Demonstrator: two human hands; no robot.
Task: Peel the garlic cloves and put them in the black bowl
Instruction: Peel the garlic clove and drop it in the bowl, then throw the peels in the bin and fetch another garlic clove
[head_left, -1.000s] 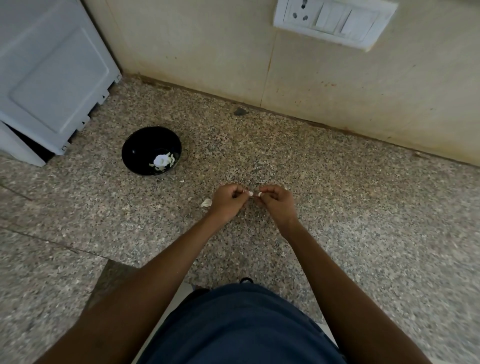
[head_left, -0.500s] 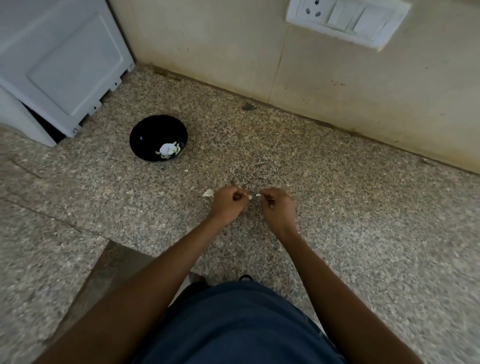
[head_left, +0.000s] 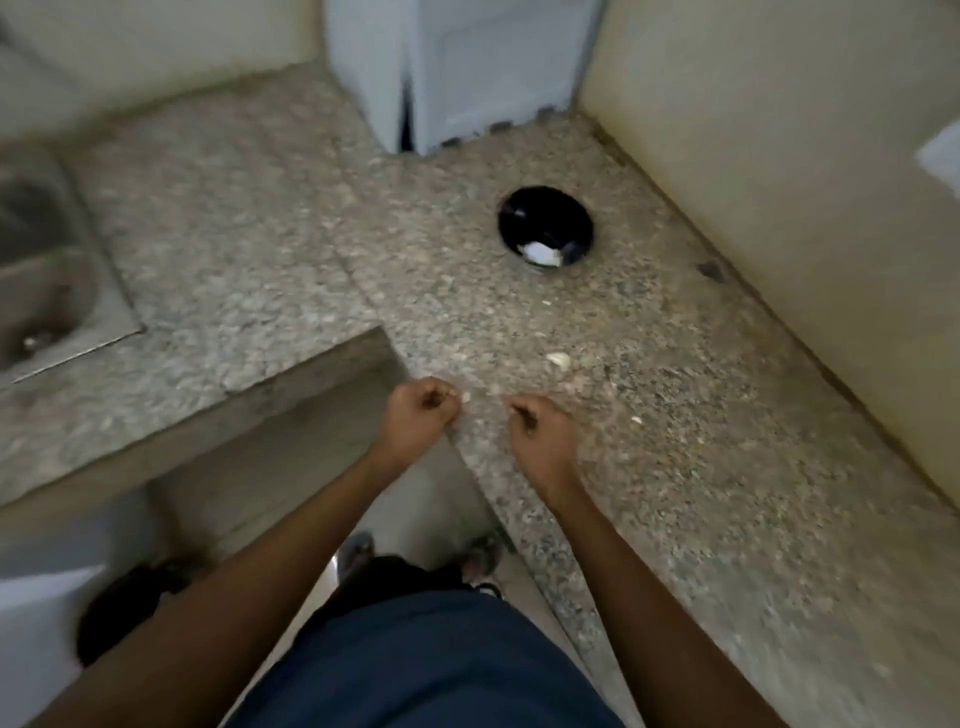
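Counter: I see a speckled stone countertop (head_left: 649, 415), L-shaped, against a cream wall.
Sink: steel sink (head_left: 36, 270) set in at far left.
Appliance: white unit (head_left: 467, 67) in the back corner.
Black bowl: black bowl (head_left: 545, 226) stands near the wall, white peeled garlic (head_left: 543, 253) inside.
Left hand: left hand (head_left: 423, 415) curled, pinching a small white garlic clove (head_left: 466, 397).
Right hand: right hand (head_left: 540, 431) curled, apart from the left; I cannot tell what it holds, blurred.
Scrap: pale garlic piece (head_left: 558, 359) on the counter between hands and bowl.
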